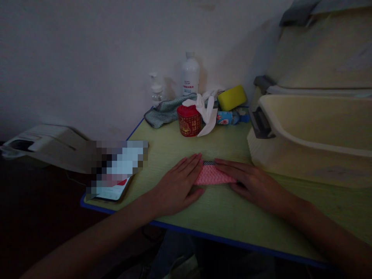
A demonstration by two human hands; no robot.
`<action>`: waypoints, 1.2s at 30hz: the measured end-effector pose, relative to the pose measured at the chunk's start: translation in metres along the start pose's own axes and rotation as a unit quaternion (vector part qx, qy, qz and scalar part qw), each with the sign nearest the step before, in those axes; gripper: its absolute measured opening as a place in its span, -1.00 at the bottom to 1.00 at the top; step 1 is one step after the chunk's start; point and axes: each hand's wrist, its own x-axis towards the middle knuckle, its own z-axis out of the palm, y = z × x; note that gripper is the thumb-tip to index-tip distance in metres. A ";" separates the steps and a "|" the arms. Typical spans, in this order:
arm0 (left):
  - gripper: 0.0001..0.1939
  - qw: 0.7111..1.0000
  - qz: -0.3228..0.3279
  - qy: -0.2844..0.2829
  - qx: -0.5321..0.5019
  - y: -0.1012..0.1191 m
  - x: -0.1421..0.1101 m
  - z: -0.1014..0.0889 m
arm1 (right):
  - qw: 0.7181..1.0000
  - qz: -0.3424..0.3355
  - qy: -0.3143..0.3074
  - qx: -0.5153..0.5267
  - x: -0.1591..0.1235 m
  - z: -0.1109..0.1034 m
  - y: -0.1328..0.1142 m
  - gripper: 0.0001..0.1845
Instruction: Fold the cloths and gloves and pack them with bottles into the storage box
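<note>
The pink cloth (214, 177) lies on the table (226, 217), its ends partly under the left hand (178, 185) and the right hand (255, 183). Each grip is extended flat, clamped on nothing (as far as shows). Light, even pressure from both sides should keep the cloth square.

I have rough, matt cloth (215, 177) before me, a smooth worktop (221, 221), a glossy phone (112, 192) and a plastic tub (290, 157).
</note>
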 end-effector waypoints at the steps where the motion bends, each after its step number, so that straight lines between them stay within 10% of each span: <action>1: -0.39 1.000 -0.003 0.002 -0.007 0.000 0.000 0.000 | 1.000 0.004 0.006 0.004 -0.001 0.001 0.000 -0.55; 8: -0.39 0.998 -0.007 0.023 -0.052 -0.001 0.001 0.000 | 0.984 0.060 0.099 0.136 -0.001 0.002 0.003 -0.67; 16: -0.73 0.944 -0.094 0.114 -0.295 -0.003 0.002 -0.010 | 0.894 0.171 0.191 0.368 0.012 -0.006 -0.006 -0.88; 25: -0.65 0.814 -0.201 -0.042 -0.543 -0.003 0.007 -0.017 | 0.823 0.229 0.193 0.483 0.012 -0.006 -0.007 -0.74; 36: -0.72 0.797 -0.234 -0.044 -0.555 -0.002 0.008 -0.013 | 0.769 0.234 0.197 0.562 0.009 -0.003 -0.012 -0.66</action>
